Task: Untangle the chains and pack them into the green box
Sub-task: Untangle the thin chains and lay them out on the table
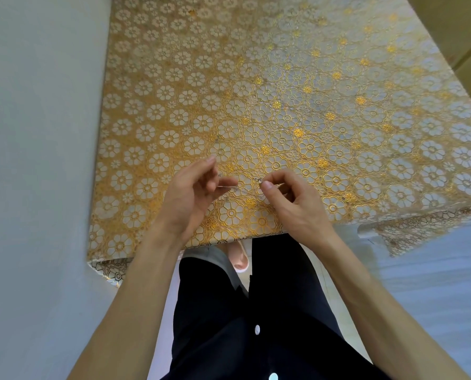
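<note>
Chain (230, 187), thin and silvery, hangs between the hands just above the floral-covered bench (283, 91); left hand (190, 196) and right hand (291, 204) each pinch one end, fingers curled.

What seems a chain (228, 187) is held between the left hand (186, 198) and the right hand (294, 207), above the table (283, 78) at its near edge.

The bench (311, 78) is covered by a glossy cloth (174, 105) patterned with white and gold flower rings. A plain grey wall (37, 133) runs along its left side. Below its near edge show a pale floor (434, 283), a pink slipper (240, 259) and black clothing (215, 311) with white buttons (257, 329).
</note>
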### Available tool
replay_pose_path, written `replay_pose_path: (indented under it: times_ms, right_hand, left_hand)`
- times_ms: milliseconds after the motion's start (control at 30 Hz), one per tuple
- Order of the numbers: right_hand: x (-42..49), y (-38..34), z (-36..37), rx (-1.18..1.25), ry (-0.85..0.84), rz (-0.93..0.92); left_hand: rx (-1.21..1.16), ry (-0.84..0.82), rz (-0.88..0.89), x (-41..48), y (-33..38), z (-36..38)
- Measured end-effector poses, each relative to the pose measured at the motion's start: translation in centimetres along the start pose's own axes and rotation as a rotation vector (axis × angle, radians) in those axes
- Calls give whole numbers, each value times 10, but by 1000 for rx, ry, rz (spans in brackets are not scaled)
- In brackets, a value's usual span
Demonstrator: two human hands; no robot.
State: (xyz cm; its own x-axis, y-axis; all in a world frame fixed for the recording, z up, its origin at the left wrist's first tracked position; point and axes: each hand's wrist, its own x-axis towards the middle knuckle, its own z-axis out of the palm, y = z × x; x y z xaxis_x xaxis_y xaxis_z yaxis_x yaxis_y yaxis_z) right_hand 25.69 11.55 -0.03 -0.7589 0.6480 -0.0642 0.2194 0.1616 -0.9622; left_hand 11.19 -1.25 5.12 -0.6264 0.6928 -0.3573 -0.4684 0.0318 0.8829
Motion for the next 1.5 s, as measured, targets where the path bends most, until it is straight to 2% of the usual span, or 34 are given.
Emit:
replay_pose_path:
  times_ms: [133,467,967,1033,1167,1367,1500]
  right_hand:
    - [1,0,-1,59,15,-7]
    - [5,4,-2,99,44,-26]
    - [1,8,5,-57,50,-50]
    - [0,7,6,-101,46,-64]
    - [0,5,10,-204,18,-96]
    - [7,-10,31,-266,-32,-210]
    - [8,-11,53,-437,-20,-323]
  left_hand:
    - [-133,-38,-26,-3,0,1]
    - [87,23,-34,1,-1,-6]
    - [106,39,-18,-1,0,-22]
    - [217,83,2,-2,-1,-25]
    - [639,221,156,-6,-3,-37]
    - [867,365,240,-13,2,-66]
    - [1139,476,305,-14,0,-83]
